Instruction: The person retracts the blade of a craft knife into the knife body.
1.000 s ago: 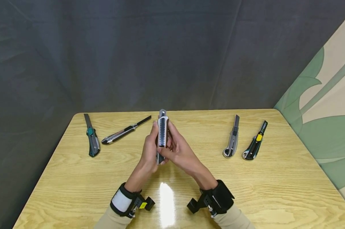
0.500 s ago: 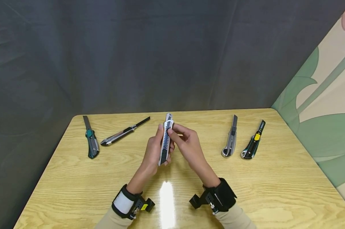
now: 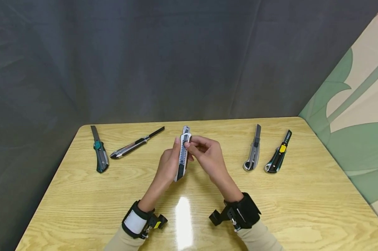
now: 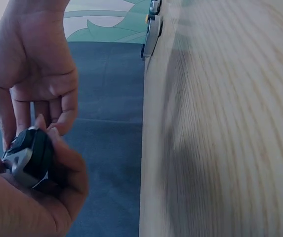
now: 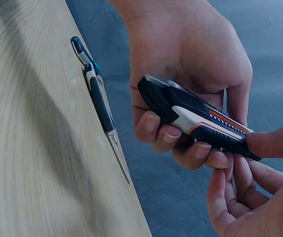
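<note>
In the head view, a snap-off utility knife [image 3: 183, 157] with a silver and black body is held above the middle of the table, its front end pointing away from me. My left hand [image 3: 167, 164] grips its body, with the fingers wrapped beneath, as the right wrist view shows. My right hand [image 3: 210, 157] pinches the knife near its front, the thumb on the upper face by the slider track. Orange trim lines the knife's body [image 5: 208, 132] in the right wrist view. From the left wrist, its butt end shows inside the left hand.
On the wooden table [image 3: 113, 205] lie a grey-teal utility knife [image 3: 101, 155] and a slim silver-black one [image 3: 129, 148] at left. At right are a grey utility knife [image 3: 254, 153] and a black-yellow one [image 3: 276, 158]. A dark curtain [image 3: 176, 62] hangs behind.
My right thumb has moved from the knife's rear up to its front part. The knife has shifted slightly right and leans to the right. The other knives stay put.
</note>
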The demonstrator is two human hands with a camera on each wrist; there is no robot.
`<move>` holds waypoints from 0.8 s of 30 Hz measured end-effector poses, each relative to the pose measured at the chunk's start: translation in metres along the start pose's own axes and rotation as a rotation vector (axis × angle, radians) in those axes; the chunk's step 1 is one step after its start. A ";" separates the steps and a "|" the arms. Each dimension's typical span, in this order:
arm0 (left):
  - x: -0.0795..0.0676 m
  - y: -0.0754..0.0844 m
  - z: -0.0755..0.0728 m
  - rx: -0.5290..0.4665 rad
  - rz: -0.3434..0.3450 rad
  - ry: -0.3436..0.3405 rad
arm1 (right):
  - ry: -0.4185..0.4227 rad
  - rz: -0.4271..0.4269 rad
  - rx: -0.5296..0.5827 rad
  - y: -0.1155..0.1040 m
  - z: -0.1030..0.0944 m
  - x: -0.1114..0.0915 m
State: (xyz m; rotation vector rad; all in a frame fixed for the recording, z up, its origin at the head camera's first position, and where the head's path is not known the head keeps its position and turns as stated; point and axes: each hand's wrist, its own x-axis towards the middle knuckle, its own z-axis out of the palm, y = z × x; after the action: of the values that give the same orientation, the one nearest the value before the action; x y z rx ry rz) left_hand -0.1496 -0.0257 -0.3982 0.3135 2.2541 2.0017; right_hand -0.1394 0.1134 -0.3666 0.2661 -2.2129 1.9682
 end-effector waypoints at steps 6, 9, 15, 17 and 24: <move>0.003 -0.001 -0.008 0.113 -0.011 0.011 | 0.008 0.079 0.077 0.023 -0.002 0.005; 0.003 -0.002 -0.012 0.164 -0.033 0.028 | -0.007 0.119 0.117 0.027 -0.002 0.006; 0.003 -0.007 -0.016 0.180 -0.087 0.005 | -0.041 0.223 0.119 0.035 -0.001 0.006; 0.003 -0.008 -0.017 0.183 -0.105 -0.014 | -0.055 0.246 0.125 0.037 -0.001 0.006; 0.004 -0.010 -0.020 0.332 -0.123 -0.056 | -0.120 0.316 0.106 0.044 -0.001 0.006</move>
State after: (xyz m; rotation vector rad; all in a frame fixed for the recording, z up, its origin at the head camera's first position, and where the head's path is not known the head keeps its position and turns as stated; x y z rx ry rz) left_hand -0.1587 -0.0449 -0.4055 0.2478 2.4979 1.5390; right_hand -0.1559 0.1197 -0.4079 0.0502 -2.3494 2.2906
